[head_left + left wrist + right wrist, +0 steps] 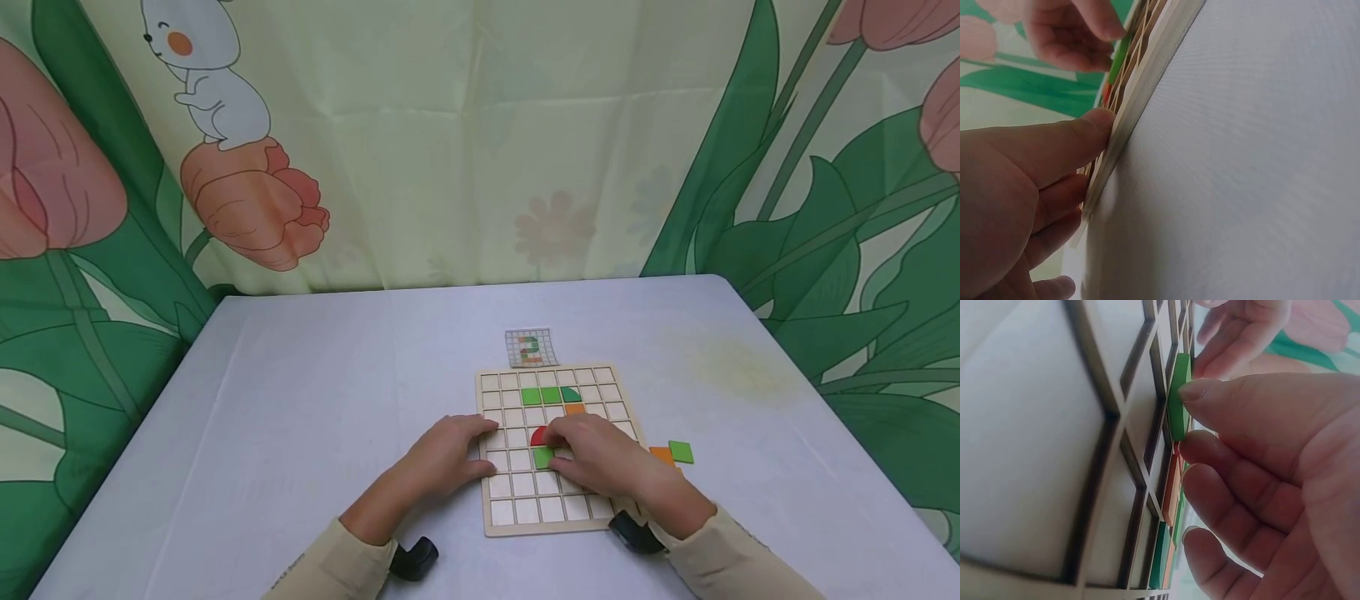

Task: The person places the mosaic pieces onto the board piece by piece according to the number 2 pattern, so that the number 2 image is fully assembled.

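Observation:
A wooden grid board (551, 527) lies on the table. My left hand (447, 450) rests at its left edge, thumb (1094, 128) and fingers spread along the frame. Over the board's middle, my right hand (600, 454) pinches a green square tile (1177, 397), thumb on its face and index finger at its end. That tile (543, 457) lies at a cell just below a red rounded tile (537, 436), which the right fingers partly cover. Farther up sit two green squares (531, 397), a dark green rounded tile (571, 394) and an orange tile (574, 409).
A small gridded pattern card (532, 348) lies beyond the board's far edge. To the right of the board are a loose green tile (681, 452) and orange tile (662, 455), the latter partly behind the right wrist. A printed curtain (420, 167) hangs behind the white table (315, 375).

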`<action>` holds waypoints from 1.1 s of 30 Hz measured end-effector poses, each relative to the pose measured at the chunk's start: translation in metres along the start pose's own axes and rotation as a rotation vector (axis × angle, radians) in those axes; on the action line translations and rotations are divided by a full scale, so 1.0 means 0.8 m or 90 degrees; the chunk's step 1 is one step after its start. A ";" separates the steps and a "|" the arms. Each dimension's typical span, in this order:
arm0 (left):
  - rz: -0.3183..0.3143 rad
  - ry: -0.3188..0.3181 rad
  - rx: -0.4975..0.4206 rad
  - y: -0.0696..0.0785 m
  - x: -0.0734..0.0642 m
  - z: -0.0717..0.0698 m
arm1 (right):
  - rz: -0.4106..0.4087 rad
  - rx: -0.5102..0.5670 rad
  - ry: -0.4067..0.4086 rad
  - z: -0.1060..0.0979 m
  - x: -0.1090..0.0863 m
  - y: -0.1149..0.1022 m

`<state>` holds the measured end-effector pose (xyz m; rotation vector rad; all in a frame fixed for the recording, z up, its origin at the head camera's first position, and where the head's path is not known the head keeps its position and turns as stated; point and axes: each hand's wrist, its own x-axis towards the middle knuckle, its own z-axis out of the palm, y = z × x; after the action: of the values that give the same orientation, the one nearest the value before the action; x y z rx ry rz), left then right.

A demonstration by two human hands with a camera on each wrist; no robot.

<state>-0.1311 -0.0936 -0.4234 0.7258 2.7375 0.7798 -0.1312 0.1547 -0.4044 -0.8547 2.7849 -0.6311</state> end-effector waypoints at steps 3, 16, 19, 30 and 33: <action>0.001 0.000 0.000 -0.001 0.001 0.001 | -0.001 0.002 -0.001 0.001 0.000 0.000; -0.004 -0.002 0.000 -0.001 0.003 0.002 | 0.013 0.006 -0.019 0.002 0.000 -0.002; -0.003 0.000 0.001 -0.001 0.003 0.002 | 0.013 0.009 -0.013 0.002 0.000 -0.001; -0.001 0.002 0.005 -0.002 0.002 0.003 | -0.035 0.134 -0.004 -0.016 -0.012 0.016; -0.010 0.001 0.008 -0.002 0.002 0.003 | -0.013 0.147 -0.010 -0.026 -0.019 0.024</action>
<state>-0.1322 -0.0929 -0.4268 0.7055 2.7490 0.7610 -0.1338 0.1846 -0.3934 -0.8360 2.6256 -0.9227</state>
